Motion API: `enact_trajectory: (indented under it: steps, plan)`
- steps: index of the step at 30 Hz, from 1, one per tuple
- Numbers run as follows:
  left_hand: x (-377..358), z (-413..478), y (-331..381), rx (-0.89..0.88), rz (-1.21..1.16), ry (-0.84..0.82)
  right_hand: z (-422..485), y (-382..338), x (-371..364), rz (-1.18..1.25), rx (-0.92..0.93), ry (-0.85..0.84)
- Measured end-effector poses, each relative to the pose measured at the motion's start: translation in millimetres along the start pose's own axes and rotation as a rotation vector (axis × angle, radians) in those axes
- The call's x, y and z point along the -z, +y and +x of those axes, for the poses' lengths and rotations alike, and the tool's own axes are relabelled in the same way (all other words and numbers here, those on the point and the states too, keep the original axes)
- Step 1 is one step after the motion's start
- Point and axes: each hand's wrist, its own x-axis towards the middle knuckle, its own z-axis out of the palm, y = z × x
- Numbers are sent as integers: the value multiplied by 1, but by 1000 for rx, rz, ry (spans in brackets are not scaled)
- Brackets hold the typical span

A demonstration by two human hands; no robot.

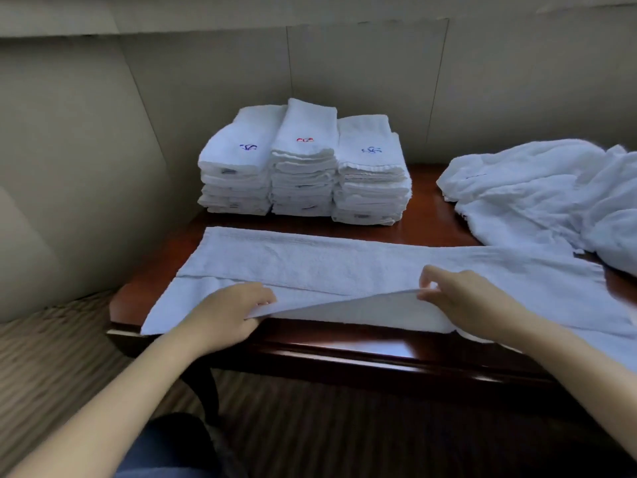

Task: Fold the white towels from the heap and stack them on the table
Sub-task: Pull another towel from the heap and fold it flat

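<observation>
- Two bare hands at work, one long white towel [344, 267] spread sideways across the near part of the bench [424, 215].
- Left hand [229, 313] sits at the towel's near edge, left of centre; its grip is pinching the top layer, thumb under the lifted flap, fingers curled over it.
- Right hand [462, 298] is just right of centre, its grip pinching the same raised edge between thumb and fingertips.
- Between the two hands the top layer is lifted clear, showing the layer below; a fold line runs along the towel's length from its left end.
- The towel's left end lies flat near the bench's left corner; its right end runs off past the right forearm and over the front edge.
- At the back, three stacks of folded white towels stand side by side, touching: left stack [234, 177] with blue stitching on top, middle stack [303, 167] with red stitching, right stack [372, 181] with blue stitching. Layers are too blurred to count.
- Far right, one loose heap [544, 194] of unfolded white towels, well apart from the stacks, its near edge touching the spread towel.
- The bench is dark, glossy reddish wood with a rounded front edge.
- It stands in a corner of pale panelled walls [69, 132]; striped carpet [55, 367] covers the floor below.
</observation>
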Motion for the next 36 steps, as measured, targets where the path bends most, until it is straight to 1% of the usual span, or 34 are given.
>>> enact_trajectory:
  steps: [2,3,5,6,7,8,9,10,12,13,14,15,17,19,21,25,27,30,33,34,35,36]
  plan:
    - [24,-4,-26,143,72,-69,7,7,8,124,-8,-36]
    - [38,-8,-41,226,78,-75,10,10,11,171,-2,-76]
    - [65,-18,-73,367,10,-5,13,17,20,203,19,-230]
    - [75,-22,-86,411,-71,51,14,20,26,189,29,-331]
    - [82,-24,-94,435,-177,119,16,22,31,174,33,-422]
    - [85,-22,-100,434,-287,194,19,25,35,169,24,-464]
    - [86,-16,-101,420,-392,271,25,29,39,175,8,-431]
    - [84,-8,-101,397,-497,348,33,33,41,179,-11,-324]
    - [75,19,-98,388,-672,484,55,42,44,122,-66,-28]
    - [70,35,-98,421,-713,534,66,46,41,70,-107,72]
    - [65,51,-99,469,-718,563,77,50,37,5,-152,116]
    - [59,67,-102,522,-677,562,87,54,30,-60,-197,114]
    - [46,90,-111,630,-475,477,102,64,7,-191,-262,30]
    - [35,103,-121,726,-284,368,111,73,-15,-350,-269,-22]
    - [30,109,-126,764,-183,338,120,80,-22,-414,-253,-6]
    - [29,123,-128,750,10,344,125,98,-20,-328,-244,-6]
    - [27,129,-125,767,110,335,124,97,-20,-338,-236,9]
    - [21,136,-115,824,254,299,127,85,-26,-392,-303,50]
    - [20,141,-94,910,388,243,129,77,-30,-366,-372,71]
    - [19,143,-84,895,473,222,128,76,-31,-350,-382,74]
    - [16,148,-70,841,546,213,127,76,-31,-339,-391,75]
    - [10,154,-51,755,562,202,127,75,-31,-334,-397,77]
